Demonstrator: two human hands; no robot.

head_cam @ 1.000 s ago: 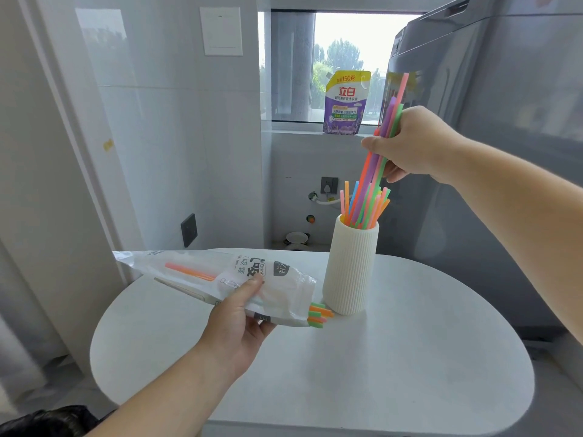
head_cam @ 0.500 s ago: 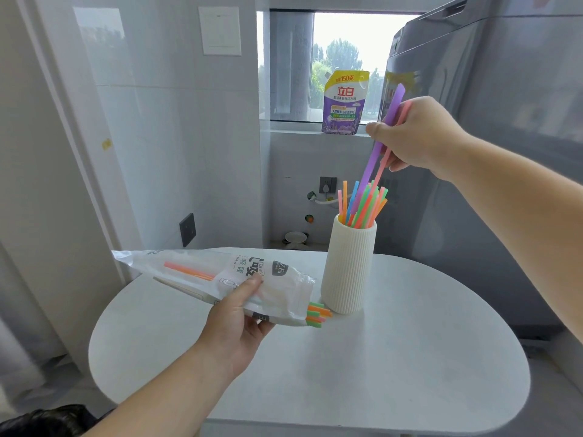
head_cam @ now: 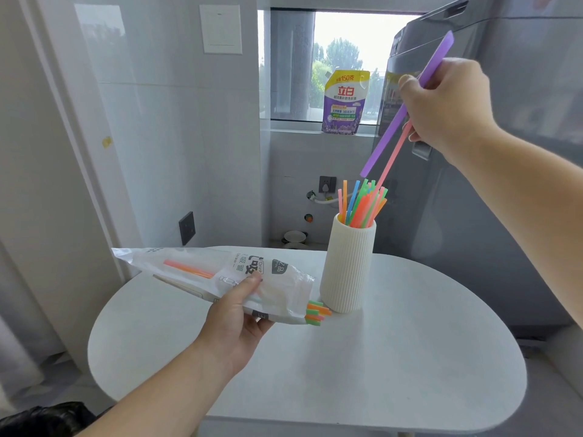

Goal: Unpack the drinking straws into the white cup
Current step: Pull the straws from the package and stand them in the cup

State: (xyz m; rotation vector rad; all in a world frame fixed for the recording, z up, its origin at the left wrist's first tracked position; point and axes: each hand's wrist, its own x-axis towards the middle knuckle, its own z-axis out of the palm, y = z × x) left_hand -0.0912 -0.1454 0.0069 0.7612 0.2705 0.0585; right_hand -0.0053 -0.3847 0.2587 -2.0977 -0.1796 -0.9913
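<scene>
Over the last second the right hand (head_cam: 448,105) had risen and let most of its bundle go. Where it had held a thick sheaf standing in the white cup (head_cam: 347,263), it now pinched only a wide purple straw (head_cam: 388,140) and a thin pink straw (head_cam: 392,159) between thumb and curled fingers. The purple one hung slanted with its lower end clear above the cup. The pink one reached down among the tops of the coloured straws (head_cam: 362,203) already standing in it.

The cup stood upright on the white table (head_cam: 378,357), right of the bag. The left hand (head_cam: 239,316) had not moved. It gripped the plastic straw bag (head_cam: 220,269) from beneath, thumb pressed on top, the open end pointing at the cup's base. A few straw ends (head_cam: 315,312) poked out there, and an orange one showed inside.

Most of that handful seemed delivered. The two held straws probably wanted re-aiming and dropping in, and the bag was not yet empty.
</scene>
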